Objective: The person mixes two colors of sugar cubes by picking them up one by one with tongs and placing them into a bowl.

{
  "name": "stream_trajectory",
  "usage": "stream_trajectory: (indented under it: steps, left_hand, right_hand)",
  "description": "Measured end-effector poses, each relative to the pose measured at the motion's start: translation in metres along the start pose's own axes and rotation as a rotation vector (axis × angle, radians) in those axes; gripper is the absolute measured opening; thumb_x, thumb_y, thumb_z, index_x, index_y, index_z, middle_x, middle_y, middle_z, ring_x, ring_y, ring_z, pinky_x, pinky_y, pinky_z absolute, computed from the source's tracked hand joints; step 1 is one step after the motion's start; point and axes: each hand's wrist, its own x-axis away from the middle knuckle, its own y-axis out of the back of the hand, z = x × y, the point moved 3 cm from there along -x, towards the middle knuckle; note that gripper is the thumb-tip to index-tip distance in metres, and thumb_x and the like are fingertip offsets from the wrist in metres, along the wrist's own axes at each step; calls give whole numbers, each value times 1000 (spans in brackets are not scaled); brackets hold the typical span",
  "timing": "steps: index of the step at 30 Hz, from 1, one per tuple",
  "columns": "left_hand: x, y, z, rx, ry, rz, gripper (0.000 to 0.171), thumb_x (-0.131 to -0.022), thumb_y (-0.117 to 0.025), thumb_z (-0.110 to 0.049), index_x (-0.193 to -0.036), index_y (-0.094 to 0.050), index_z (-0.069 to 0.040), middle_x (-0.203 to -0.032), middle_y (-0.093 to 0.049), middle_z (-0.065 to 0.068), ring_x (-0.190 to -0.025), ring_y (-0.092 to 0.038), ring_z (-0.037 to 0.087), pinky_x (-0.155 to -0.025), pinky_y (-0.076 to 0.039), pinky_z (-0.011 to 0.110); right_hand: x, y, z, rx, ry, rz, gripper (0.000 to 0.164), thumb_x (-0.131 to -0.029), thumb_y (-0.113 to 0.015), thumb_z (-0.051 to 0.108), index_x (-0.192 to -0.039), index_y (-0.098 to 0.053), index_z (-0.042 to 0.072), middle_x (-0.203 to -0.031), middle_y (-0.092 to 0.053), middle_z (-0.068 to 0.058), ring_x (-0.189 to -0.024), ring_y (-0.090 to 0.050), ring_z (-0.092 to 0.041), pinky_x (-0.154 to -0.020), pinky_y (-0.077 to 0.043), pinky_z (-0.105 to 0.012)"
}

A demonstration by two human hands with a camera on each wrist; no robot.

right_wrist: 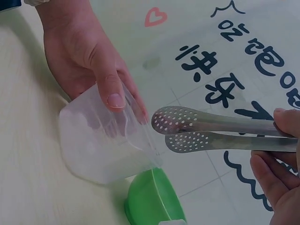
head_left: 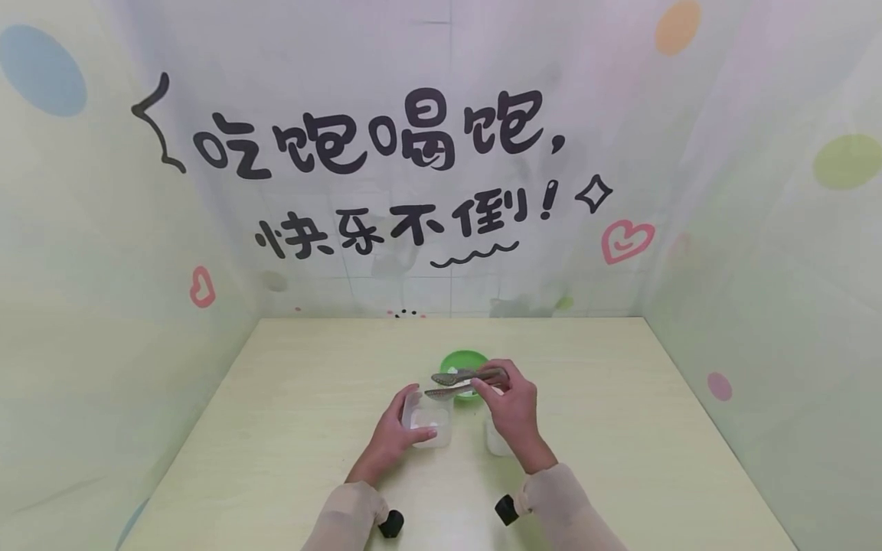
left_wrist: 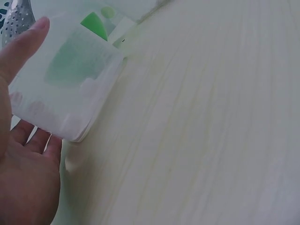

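Observation:
My left hand (head_left: 387,440) holds a translucent plastic box (head_left: 434,438) by its side, thumb on the near wall and fingers around the far side. In the right wrist view the box (right_wrist: 101,147) looks tilted, its opening facing the tongs. My right hand (head_left: 517,409) grips metal tongs (head_left: 449,378) near their closed end. Their perforated tips are slightly apart, with nothing seen between them, close to the box's rim. Behind the tongs sits a green bowl (head_left: 463,359) with some white pieces in it, partly hidden. The left wrist view shows the box (left_wrist: 61,101) from outside.
A second translucent container (head_left: 498,440) stands on the table below my right hand, partly covered by it. The pale wooden table (head_left: 310,383) is bounded by printed cloth walls (head_left: 441,291) at the back and both sides.

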Motion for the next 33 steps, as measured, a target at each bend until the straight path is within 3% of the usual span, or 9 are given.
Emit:
stream_trajectory:
  steps: [4,11,23,33]
  left_hand:
    - [0,1,0,8,5,4,91,-71,-88,-17,-147,-38,-16,-147,-40,18,-132,-39,35,-108,-34,52]
    - [0,0,1,9,-3,6,91,-72,-87,-15,-148,-37,-15,-148,-39,19,-133,-38,37,-108,-32,54]
    - [1,1,0,12,-17,14,94,-70,-89,-18,-147,-37,-14,-145,-42,19,-129,-43,35,-105,-38,52]
    - [1,1,1,13,-16,13,93,-70,-89,-20,-147,-37,-15,-145,-43,18,-130,-42,35,-105,-37,52]
  right_hand:
    - [4,-6,-4,-10,5,60,23,-79,-78,2,-98,-65,4,-84,-72,-4,-72,-68,-15,-74,-58,-36]
    - [9,-15,-13,-11,21,176,23,-80,-78,3,-98,-64,6,-92,-71,-5,-76,-69,-15,-74,-58,-32]
    - [16,-25,-21,100,-49,258,23,-80,-79,6,-97,-64,10,-87,-72,-3,-79,-71,-17,-75,-57,-28]
    - [17,-29,-19,153,-38,295,22,-80,-79,6,-95,-63,11,-88,-71,-2,-78,-69,-17,-69,-56,-27]
